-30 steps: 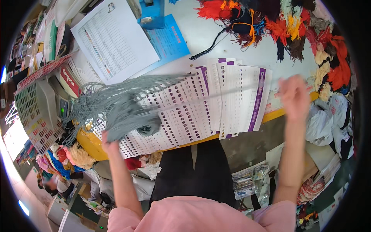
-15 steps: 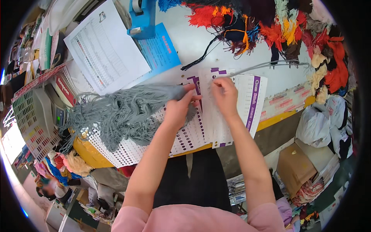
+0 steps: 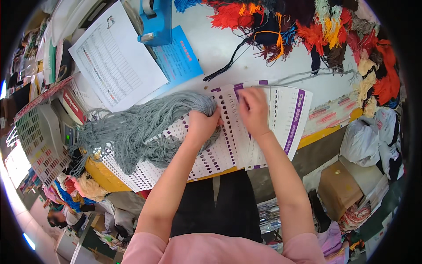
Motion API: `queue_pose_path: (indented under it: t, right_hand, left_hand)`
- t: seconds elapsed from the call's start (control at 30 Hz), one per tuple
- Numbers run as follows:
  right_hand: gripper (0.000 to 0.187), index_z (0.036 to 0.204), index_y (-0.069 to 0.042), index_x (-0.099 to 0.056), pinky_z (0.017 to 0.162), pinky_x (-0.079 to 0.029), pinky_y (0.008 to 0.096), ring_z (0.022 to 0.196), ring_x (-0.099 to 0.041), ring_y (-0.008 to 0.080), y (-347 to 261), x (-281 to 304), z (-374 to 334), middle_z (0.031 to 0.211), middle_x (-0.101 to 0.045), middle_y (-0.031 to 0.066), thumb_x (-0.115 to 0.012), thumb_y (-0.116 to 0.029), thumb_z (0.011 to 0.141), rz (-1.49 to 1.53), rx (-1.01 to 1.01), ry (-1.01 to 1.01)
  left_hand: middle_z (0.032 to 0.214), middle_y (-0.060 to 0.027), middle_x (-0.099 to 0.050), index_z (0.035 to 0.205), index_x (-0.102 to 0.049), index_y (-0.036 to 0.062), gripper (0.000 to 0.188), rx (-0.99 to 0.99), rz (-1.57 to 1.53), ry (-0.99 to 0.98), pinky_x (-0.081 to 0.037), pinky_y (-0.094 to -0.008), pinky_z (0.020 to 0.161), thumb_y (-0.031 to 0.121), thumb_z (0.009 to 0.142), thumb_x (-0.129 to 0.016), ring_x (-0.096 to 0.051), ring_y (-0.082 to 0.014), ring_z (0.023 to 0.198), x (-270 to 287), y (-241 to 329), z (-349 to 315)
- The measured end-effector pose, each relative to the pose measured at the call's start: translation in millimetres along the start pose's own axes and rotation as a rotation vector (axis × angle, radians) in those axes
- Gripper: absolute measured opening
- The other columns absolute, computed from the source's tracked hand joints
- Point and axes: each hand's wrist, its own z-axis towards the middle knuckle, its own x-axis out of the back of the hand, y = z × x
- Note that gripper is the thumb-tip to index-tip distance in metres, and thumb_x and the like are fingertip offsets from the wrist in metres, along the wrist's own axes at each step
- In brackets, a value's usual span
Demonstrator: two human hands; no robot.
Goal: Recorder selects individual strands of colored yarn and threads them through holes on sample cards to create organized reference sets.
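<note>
A thick bundle of grey embroidery thread (image 3: 154,119) spreads across the left part of the table, its looped end bent round beside my hands. My left hand (image 3: 203,125) is closed round that looped end. To its right, my right hand (image 3: 254,112) is slightly blurred, with fingers curled in above the cards; whatever they pinch is hidden. Beneath both hands lie overlapping white cards with rows of punched holes and purple bands (image 3: 293,121). Several loose grey strands (image 3: 303,78) run from near my right hand toward the right.
Colourful thread bundles (image 3: 307,31) cover the far right. At the far left are a blue tape dispenser (image 3: 157,26), a printed chart sheet (image 3: 116,57) and a blue sheet (image 3: 182,53). Off the table's right end are white plastic bags (image 3: 360,143) and a cardboard box (image 3: 338,189).
My left hand has closed on the looped end of the grey thread, which is now gathered and rounded. My right hand has shifted slightly, and the cards under it have fanned out to the right.
</note>
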Motion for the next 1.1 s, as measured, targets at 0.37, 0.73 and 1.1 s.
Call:
queue_pose_path:
  t: [0.37,0.73,1.1]
  right_hand:
    - [0.042,0.096,-0.001,-0.052,0.071,-0.034,0.0337,0.081,-0.043,0.0259,-16,-14,-8,0.097,-0.043,0.0102,-0.061,-0.011,0.056,-0.083,0.197,-0.174]
    - [0.036,0.094,0.001,-0.051,0.074,-0.035,0.0356,0.083,-0.043,0.0285,-2,-2,-5,0.094,-0.044,0.0135,-0.058,-0.009,0.06,0.03,0.187,-0.234]
    - [0.049,0.099,0.003,-0.046,0.072,-0.036,0.0355,0.081,-0.044,0.0276,-15,-10,-8,0.099,-0.042,0.0125,-0.06,-0.012,0.055,-0.042,0.237,-0.257]
  left_hand:
    - [0.059,-0.0018,-0.049,0.089,-0.051,-0.0024,0.013,-0.159,-0.2,-0.036,-0.034,-0.0204,0.041,0.005,0.079,-0.048,-0.042,-0.0068,0.044,1,-2,15]
    - [0.052,-0.0048,-0.052,0.067,-0.053,-0.0033,0.014,-0.105,0.02,0.053,-0.038,-0.023,0.04,0.009,0.075,-0.054,-0.047,-0.0107,0.04,3,-3,13]
    - [0.048,-0.0065,-0.052,0.066,-0.054,-0.0037,0.014,-0.079,0.066,0.032,-0.039,-0.0243,0.041,0.008,0.074,-0.053,-0.051,-0.0121,0.042,5,-2,16]
